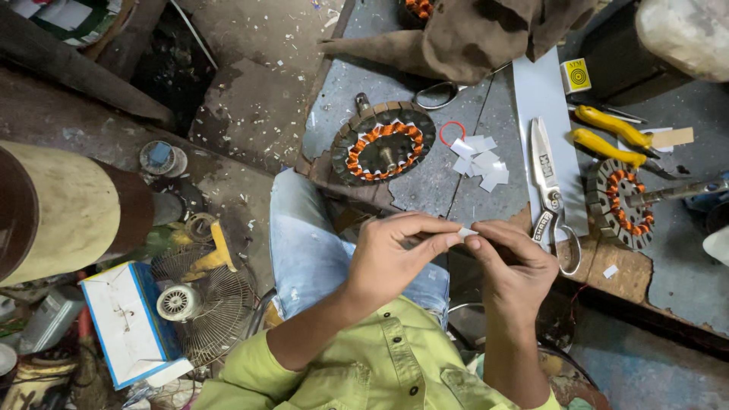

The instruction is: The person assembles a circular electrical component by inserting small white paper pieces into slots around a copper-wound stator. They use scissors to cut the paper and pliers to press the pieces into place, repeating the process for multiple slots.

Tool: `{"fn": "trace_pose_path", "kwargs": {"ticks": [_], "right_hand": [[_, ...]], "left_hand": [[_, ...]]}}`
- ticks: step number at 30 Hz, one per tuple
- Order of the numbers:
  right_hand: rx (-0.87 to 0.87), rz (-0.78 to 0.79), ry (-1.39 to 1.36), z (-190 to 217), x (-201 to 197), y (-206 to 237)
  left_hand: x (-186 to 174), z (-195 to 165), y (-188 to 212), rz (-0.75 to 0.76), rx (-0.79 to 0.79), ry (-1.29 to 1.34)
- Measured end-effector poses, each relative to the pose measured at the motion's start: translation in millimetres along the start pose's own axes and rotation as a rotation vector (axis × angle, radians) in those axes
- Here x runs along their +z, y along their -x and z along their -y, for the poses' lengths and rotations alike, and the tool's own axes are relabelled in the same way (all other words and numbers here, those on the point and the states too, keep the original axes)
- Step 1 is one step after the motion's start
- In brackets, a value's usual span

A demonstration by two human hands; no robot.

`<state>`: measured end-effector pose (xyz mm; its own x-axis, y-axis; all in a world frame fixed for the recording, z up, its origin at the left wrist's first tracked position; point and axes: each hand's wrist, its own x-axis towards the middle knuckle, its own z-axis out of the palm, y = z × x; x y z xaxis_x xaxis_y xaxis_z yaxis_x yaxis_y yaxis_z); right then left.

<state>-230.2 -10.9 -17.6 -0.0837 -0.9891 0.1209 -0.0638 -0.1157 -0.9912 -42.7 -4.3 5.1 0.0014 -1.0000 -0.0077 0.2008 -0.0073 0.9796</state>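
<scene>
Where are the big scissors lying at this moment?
In the head view the scissors lie on the grey sheet, right of the paper pieces and just above the right hand.

I see both bare forearms rise from rolled lime-green sleeves and meet at the middle. My left hand (395,258) curls with its fingertips (453,238) pinched together, knuckles up. My right hand (516,266) faces it, fingertips touching the left's, wrist bent slightly inward.
</scene>
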Motion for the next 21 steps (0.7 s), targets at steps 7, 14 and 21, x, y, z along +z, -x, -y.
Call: {"fn": "trace_pose_path", "kwargs": {"ticks": [7, 14, 21], "right_hand": [[-0.024, 0.125, 0.187, 10.2, -4.2, -9.7], [0.048, 0.282, 0.014, 7.7, -14.8, -13.5], [0.056, 0.365, -0.005, 15.2, -15.0, -20.3]], "left_hand": [[2.4, -10.2, -3.6, -0.023, -0.029, -0.193], [4.1, 12.5, -2.4, 0.062, -0.019, -0.160], [-2.6, 42.7, -1.0, 0.110, -0.263, 0.220]]}}
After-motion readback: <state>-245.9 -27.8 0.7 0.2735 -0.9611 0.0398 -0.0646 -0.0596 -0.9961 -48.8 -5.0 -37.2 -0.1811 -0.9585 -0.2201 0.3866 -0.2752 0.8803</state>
